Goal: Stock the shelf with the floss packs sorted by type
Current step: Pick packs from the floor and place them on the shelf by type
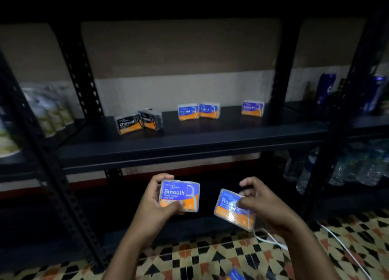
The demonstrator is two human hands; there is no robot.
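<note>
My left hand (154, 199) grips a blue-and-orange "Smooth" floss pack (180, 195) below the shelf's front edge. My right hand (259, 202) holds a tilted blue "Round" floss pack (228, 209), thumb across its face. On the dark shelf (189, 145) stand two black "Charcoal" packs (137, 122) at the left, two "Round" packs (199, 111) in the middle and one "Smooth" pack (252, 108) at the right. Another blue pack (235, 275) lies on the floor at the bottom edge, partly cut off.
Black perforated uprights (82, 73) frame the bay. Bottles (48, 111) fill the left bay, blue cans (326, 90) stand at the right, and water bottles (336, 170) sit lower right. A white cable (271, 240) runs over the patterned tile floor (210, 256).
</note>
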